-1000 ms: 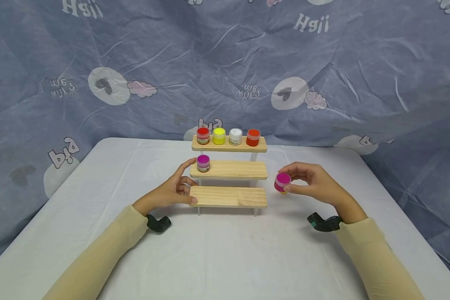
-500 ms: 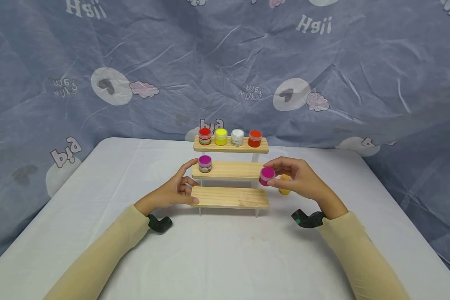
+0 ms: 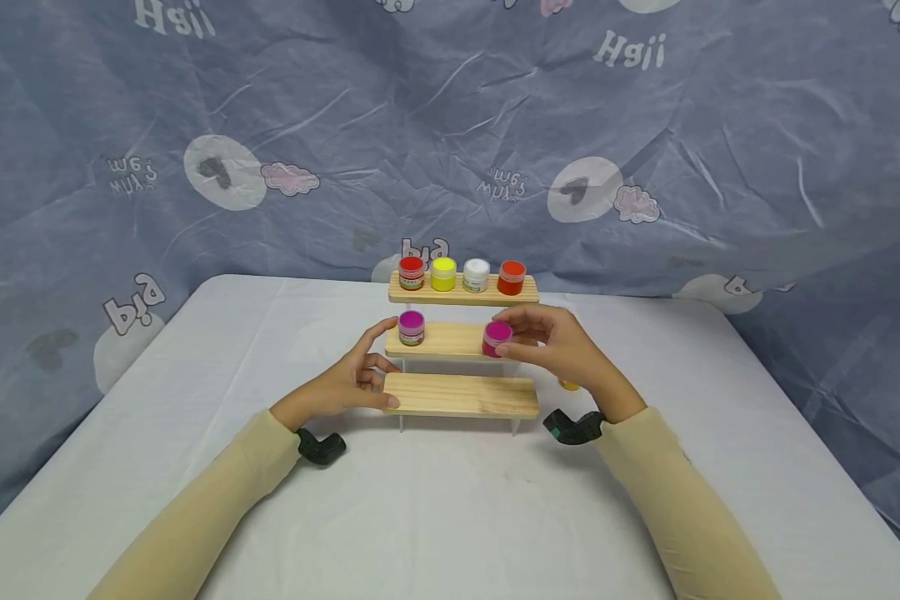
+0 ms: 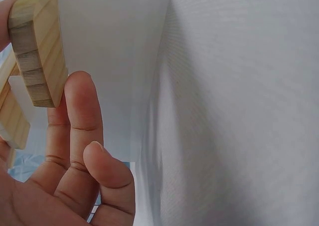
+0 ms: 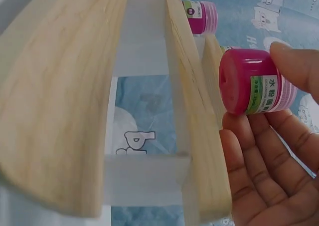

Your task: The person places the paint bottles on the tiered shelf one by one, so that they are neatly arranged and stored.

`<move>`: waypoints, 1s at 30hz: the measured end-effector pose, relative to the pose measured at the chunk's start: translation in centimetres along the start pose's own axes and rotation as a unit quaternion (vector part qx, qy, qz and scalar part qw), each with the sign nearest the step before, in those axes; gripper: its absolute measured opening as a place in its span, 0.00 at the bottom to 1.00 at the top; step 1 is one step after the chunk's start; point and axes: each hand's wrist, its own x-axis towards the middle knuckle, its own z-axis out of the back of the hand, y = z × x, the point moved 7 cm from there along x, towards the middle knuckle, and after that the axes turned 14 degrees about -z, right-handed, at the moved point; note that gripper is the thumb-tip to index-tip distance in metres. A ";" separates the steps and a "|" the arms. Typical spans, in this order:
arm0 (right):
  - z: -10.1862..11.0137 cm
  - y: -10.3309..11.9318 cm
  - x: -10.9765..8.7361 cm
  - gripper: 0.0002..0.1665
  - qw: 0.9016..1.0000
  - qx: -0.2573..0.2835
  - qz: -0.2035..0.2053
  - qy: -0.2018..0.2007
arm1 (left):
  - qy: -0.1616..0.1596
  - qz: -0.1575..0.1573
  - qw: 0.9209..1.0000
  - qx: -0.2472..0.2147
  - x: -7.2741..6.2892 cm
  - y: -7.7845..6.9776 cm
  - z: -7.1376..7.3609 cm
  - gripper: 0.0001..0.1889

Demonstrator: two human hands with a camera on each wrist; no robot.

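Observation:
A three-step wooden display stand point(image 3: 461, 395) stands on the table. My left hand point(image 3: 341, 383) holds its left end, the thumb on the lowest shelf and the other fingers reaching under and behind it. Between the thumb and fingers of my right hand point(image 3: 558, 342) is a magenta paint jar point(image 3: 497, 338), upright and close over the right part of the middle shelf. In the right wrist view this jar point(image 5: 249, 81) shows a green-and-white label. A purple paint jar point(image 3: 411, 328) sits at the middle shelf's left end.
Along the top shelf are a red jar point(image 3: 411, 273), a yellow jar point(image 3: 443, 274), a white jar point(image 3: 476, 276) and an orange-red jar point(image 3: 512, 278). A yellow-orange jar point(image 3: 569, 385), mostly hidden by the right hand, is right of the stand. A patterned blue-grey cloth point(image 3: 420, 125) hangs behind.
My right hand has carried the magenta jar leftward from beside the stand to over the middle shelf, partly uncovering, then covering again, the yellow-orange jar. My left hand has kept its hold.

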 end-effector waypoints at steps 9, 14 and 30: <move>-1.8 0.2 1.7 0.23 1.000 -0.002 -0.013 -0.016 | 0.000 0.000 1.000 -0.001 0.0 0.0 0.0 0.64; -2.7 0.7 2.4 0.23 0.999 -0.023 -0.009 -0.023 | 0.001 -0.002 1.000 -0.002 0.0 0.1 0.0 0.65; -4.6 2.1 3.4 0.23 0.997 -0.054 -0.001 -0.049 | 0.001 0.001 1.000 0.002 0.1 0.2 0.1 0.64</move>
